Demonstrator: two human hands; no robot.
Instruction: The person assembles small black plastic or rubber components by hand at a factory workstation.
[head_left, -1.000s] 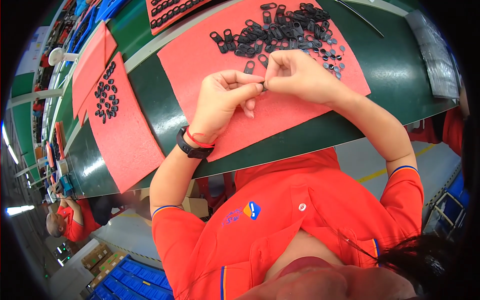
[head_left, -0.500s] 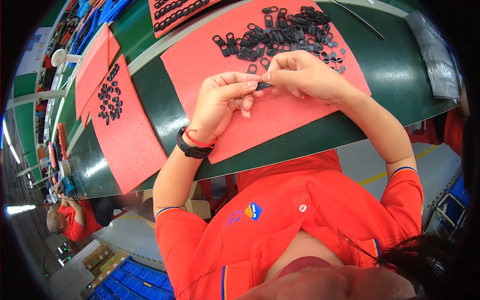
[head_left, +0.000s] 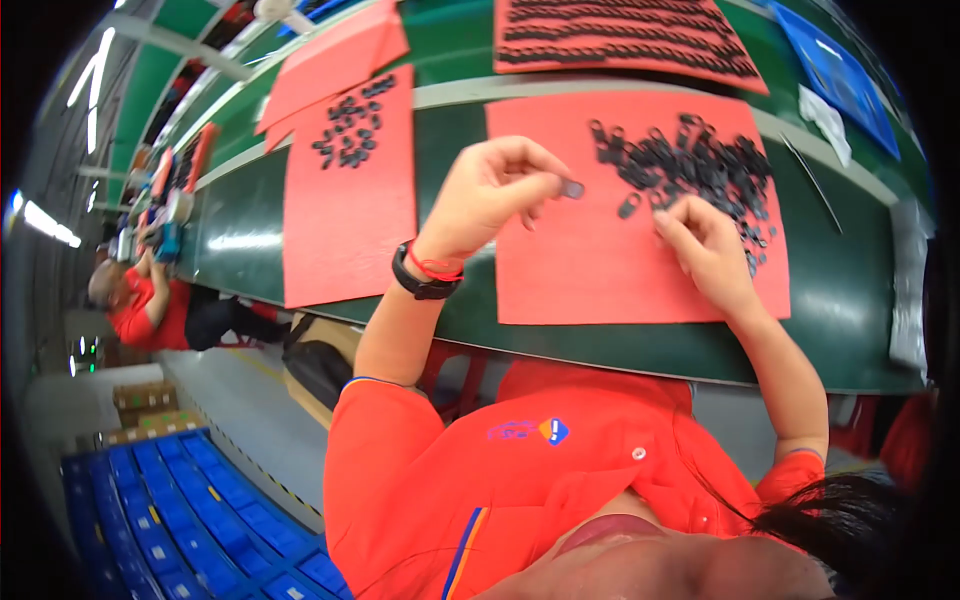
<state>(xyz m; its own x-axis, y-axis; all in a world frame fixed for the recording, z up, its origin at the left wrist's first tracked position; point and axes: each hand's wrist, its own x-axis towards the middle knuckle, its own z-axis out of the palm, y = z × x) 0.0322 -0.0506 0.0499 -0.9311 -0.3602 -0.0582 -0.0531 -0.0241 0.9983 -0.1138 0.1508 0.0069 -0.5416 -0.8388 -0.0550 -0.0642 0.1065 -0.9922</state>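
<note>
My left hand (head_left: 495,195), with a black band and red cord at its wrist, is raised over the left part of a pink foam sheet (head_left: 580,285). Its thumb and forefinger pinch a small dark plastic piece (head_left: 571,188). At the near left edge of a heap of black oval ring-ended plastic pieces (head_left: 715,165) is my right hand (head_left: 712,255), fingers curled and tips drawn together. What those fingertips hold, if anything, is hidden. A loose black ring-ended piece (head_left: 629,206) lies just left of them. Small grey discs (head_left: 752,245) are scattered beside my right hand.
A second pink sheet (head_left: 345,235) at left carries several small black pieces (head_left: 350,130). Rows of black parts fill a far pink sheet (head_left: 620,40). Tweezers (head_left: 812,180), a white cloth (head_left: 825,125), a blue tray (head_left: 840,75) and clear plastic packs (head_left: 908,290) lie at right.
My hands were together over the sheet and have parted. The left moved right with the dark piece; the right went to the heap's edge. The view has turned left.
</note>
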